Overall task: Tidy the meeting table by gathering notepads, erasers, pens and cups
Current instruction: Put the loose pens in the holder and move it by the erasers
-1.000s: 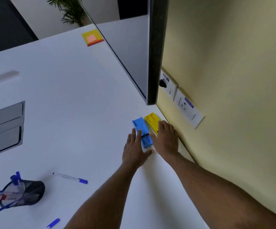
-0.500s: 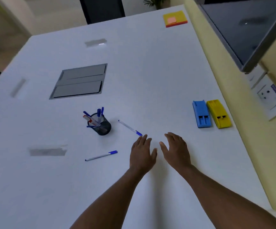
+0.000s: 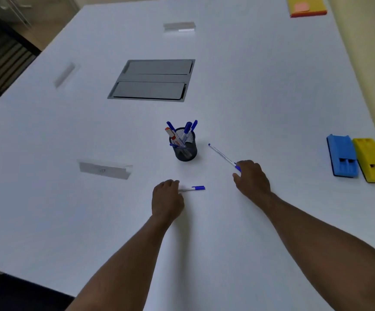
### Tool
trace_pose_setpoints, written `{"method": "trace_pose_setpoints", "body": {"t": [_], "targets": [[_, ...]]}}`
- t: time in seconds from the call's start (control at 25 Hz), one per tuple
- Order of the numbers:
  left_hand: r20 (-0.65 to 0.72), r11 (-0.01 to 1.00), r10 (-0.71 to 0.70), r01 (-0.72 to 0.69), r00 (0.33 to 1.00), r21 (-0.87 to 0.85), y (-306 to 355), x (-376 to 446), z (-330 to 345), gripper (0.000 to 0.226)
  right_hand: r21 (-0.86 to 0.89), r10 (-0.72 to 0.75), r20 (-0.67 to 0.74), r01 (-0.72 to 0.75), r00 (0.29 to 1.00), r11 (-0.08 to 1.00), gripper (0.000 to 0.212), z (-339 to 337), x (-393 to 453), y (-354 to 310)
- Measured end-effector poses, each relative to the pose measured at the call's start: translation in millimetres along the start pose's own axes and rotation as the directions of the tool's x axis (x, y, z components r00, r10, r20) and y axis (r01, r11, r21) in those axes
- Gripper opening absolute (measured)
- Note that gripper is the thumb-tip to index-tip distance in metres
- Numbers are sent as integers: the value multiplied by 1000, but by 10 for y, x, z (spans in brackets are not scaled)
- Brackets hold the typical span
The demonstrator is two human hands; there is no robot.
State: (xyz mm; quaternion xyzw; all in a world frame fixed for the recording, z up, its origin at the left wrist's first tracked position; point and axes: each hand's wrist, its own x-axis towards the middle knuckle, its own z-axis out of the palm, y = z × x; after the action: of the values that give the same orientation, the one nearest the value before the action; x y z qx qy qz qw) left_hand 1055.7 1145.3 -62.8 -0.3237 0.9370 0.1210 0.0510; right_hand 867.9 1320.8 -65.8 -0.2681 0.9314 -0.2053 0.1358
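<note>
**Me:** Two loose pens left on the table (image 3: 271, 90), one under each hand. Half a second back both hands hovered flat and empty between them; now my left hand (image 3: 167, 199) has dropped onto the near pen (image 3: 193, 188) and my right hand (image 3: 252, 179) has gone to the far pen (image 3: 222, 156).

**Observer:** Grip status?

**Me:** Left: fingers curled down over the white barrel end, capped end sticking out to the right. It looks like a pinch, but the fingertips are hidden under the knuckles, so I cannot tell whether the pen is actually held. Right: fingers bent over the blue cap end, thumb out to the side; same doubt, contact likely, grip not confirmed. Both pens seem to lie flat on the surface.

**Observer:** What does the shift mean for the job?

**Me:** The erasers look finished: blue eraser (image 3: 342, 158) and yellow eraser (image 3: 371, 163) sit side by side, touching, near the right edge, well apart from my hands. I judge the step in hand is pens into the pen cup (image 3: 186, 147).

**Observer:** Describe the pens and cup.

**Me:** Thin white barrels, blue caps. Far pen lies diagonally, its bare tip pointing up-left, just right of the cup. Near pen lies roughly level, below the cup. The cup is dark mesh, upright, already holding several blue pens and one red-and-white marker. The notepad (image 3: 306, 6), yellow with a pink sheet on top, sits at the far right corner, untouched.
</note>
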Motion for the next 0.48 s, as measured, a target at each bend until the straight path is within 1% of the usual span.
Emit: {"method": "trace_pose_setpoints", "body": {"t": [0.12,0.2,0.28,0.4,0.48], "targets": [[68,997,40,-45,997,60,-150,97,91,40,-110,108,53,-102,993,989,34,100,243,-28],[56,997,57,-60,997,48,-191,126,161,33,-173,147,52,-136,988,976,27,159,278,-2],[32,997,63,-64,997,40,-226,169,193,27,-188,165,28,-157,986,970,22,196,297,11],[23,994,87,-89,996,71,-282,212,216,19,-168,188,-6,-186,982,968,17,219,299,-6],[26,994,86,-88,996,61,-308,210,208,16,-52,240,-27,-241,970,969,12,214,275,-32]]}}
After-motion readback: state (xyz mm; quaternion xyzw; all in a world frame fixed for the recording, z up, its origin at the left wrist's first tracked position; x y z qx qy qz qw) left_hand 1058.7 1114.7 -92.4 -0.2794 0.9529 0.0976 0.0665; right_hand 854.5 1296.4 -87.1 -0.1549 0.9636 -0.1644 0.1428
